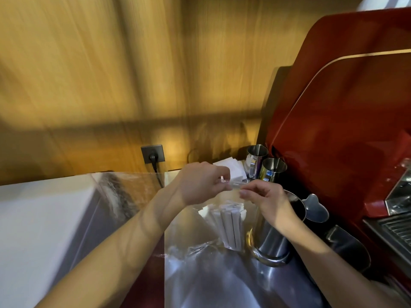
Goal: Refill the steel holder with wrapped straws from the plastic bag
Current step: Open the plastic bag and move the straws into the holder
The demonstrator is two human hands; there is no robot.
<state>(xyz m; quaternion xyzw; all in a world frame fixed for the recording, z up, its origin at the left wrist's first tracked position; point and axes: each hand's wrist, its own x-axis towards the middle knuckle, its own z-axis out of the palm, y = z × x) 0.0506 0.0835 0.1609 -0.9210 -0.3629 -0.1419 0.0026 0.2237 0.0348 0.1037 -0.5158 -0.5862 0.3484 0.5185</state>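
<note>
Head view: both hands' grips (200,183) (264,200) pinch crinkly clear plastic bag (200,252) above paper-wrapped straws (229,223).

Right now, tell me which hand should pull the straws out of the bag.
Right hand: it sits just above the wrapped straws and beside the steel holder. The left hand can keep pinching the plastic bag open.
</note>
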